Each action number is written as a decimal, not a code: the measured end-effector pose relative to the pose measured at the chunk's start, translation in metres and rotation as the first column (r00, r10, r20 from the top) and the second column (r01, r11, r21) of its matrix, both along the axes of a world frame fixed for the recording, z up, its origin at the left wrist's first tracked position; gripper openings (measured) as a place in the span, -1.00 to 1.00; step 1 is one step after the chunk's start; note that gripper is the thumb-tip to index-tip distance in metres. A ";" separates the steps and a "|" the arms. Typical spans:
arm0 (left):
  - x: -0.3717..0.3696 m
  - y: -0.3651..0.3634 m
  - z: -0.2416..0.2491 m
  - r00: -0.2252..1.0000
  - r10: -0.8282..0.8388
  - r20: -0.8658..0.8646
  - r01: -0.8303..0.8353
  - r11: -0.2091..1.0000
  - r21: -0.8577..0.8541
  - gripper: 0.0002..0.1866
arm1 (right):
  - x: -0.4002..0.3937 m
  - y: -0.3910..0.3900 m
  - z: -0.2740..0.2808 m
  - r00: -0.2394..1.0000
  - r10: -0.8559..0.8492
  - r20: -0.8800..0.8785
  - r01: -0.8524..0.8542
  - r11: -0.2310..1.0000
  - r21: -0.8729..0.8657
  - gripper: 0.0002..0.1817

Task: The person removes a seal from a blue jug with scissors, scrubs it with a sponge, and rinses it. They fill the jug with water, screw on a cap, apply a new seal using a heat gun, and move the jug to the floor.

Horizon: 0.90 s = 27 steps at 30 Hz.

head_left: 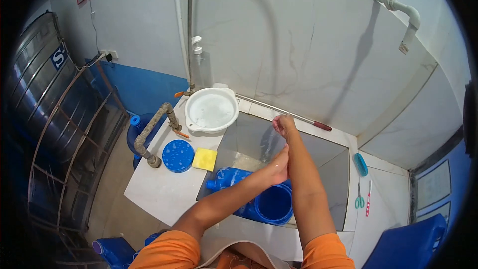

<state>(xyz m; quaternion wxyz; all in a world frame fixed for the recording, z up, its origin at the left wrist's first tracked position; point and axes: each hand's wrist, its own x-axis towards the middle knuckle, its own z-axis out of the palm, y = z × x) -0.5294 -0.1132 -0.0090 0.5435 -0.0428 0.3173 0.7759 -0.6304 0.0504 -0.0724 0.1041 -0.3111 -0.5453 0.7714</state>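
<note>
- Blue bucket (274,208): sitting in the sunken grey sink (326,162), its round mouth facing the camera, just below the left hand; whether it is tilting I cannot tell.
- Blue jug (233,175): lying in the sink at the bucket's left, partly hidden by the left arm.
- White counter (149,189): surrounding the sink; at left it is bearing a wet blue lid (178,156), a yellow sponge (204,159) just beside it, and a white plastic basin (188,114) holding liquid.
- Pipe faucet (149,129): arching over the counter's left end, crusted.
- Right-hand ledge: teal brush (361,164), scissors (359,201) and red-and-white toothbrush (369,198) lying near one another.
- Room: pale wall panels (308,45) rising behind the sink; a ribbed metal tank (47,84) standing at far left behind a rusty frame.
- Right arm: extending forward over the sink, right hand (284,125) hanging near the far edge, fingers curling inward; how tightly, cannot tell.
- Left arm: crossing inward, left hand (280,166) pressing against the right forearm (304,164) below the wrist; its grip is partly hidden.
</note>
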 end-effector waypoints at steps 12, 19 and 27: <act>-0.137 0.113 -0.107 0.996 0.009 -0.092 -0.017 0.996 -0.084 -0.72 | 0.031 -0.010 0.109 0.901 0.161 0.402 -0.367 0.777 0.511 -0.83; -0.118 0.098 -0.029 0.987 0.033 -0.160 -0.036 0.999 -0.017 -0.62 | 0.031 -0.011 0.130 0.962 0.030 0.271 -0.177 0.825 0.536 -0.80; -0.211 0.024 -0.052 -0.186 -0.267 -0.946 -0.565 0.817 -0.119 -0.62 | 0.024 -0.020 0.122 0.957 0.137 0.256 -0.249 0.844 0.476 -0.80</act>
